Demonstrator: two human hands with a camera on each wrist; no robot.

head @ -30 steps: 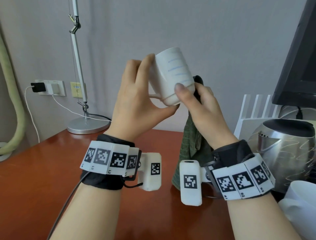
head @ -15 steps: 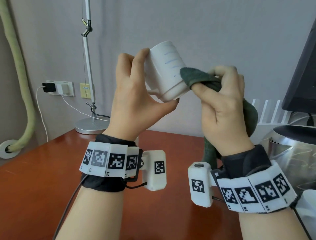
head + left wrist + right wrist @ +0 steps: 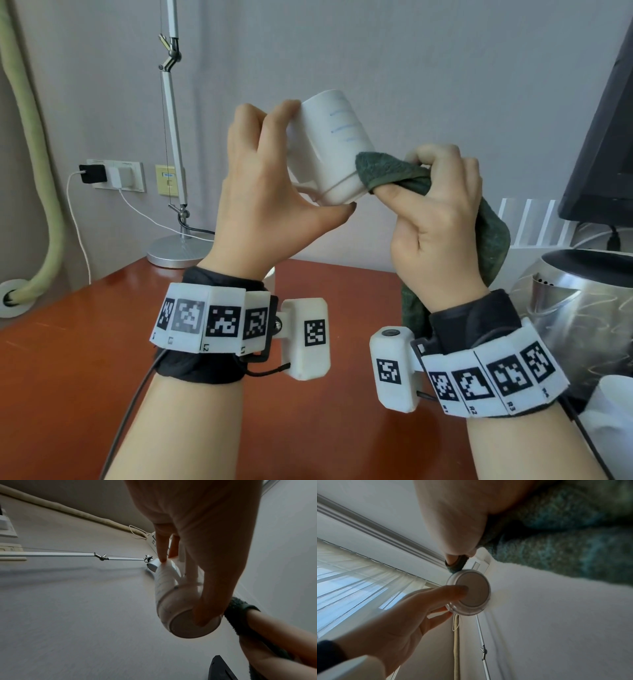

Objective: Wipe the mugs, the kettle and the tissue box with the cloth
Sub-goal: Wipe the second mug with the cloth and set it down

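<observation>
A white mug (image 3: 334, 144) with thin blue lines is held up in the air, tilted with its base toward me. My left hand (image 3: 274, 192) grips it, fingers over the far rim and thumb under the base (image 3: 193, 623). My right hand (image 3: 438, 212) pinches a dark green cloth (image 3: 387, 171) and presses its edge against the mug's lower side. The rest of the cloth (image 3: 565, 536) hangs down behind the right wrist. In the right wrist view the mug's base (image 3: 471, 592) shows with the left thumb on it. A steel kettle (image 3: 589, 308) stands at the right. Another white mug (image 3: 613, 411) sits at the lower right edge.
A red-brown wooden table (image 3: 68, 359) lies below the hands. A desk lamp (image 3: 174, 171) stands at the back on a round base, with a wall socket and cables beside it. A dark monitor (image 3: 606, 137) rises at the far right.
The right hand has turned over, brought the cloth's edge onto the mug's side and slid it down toward the base. The left hand keeps holding the mug up.
</observation>
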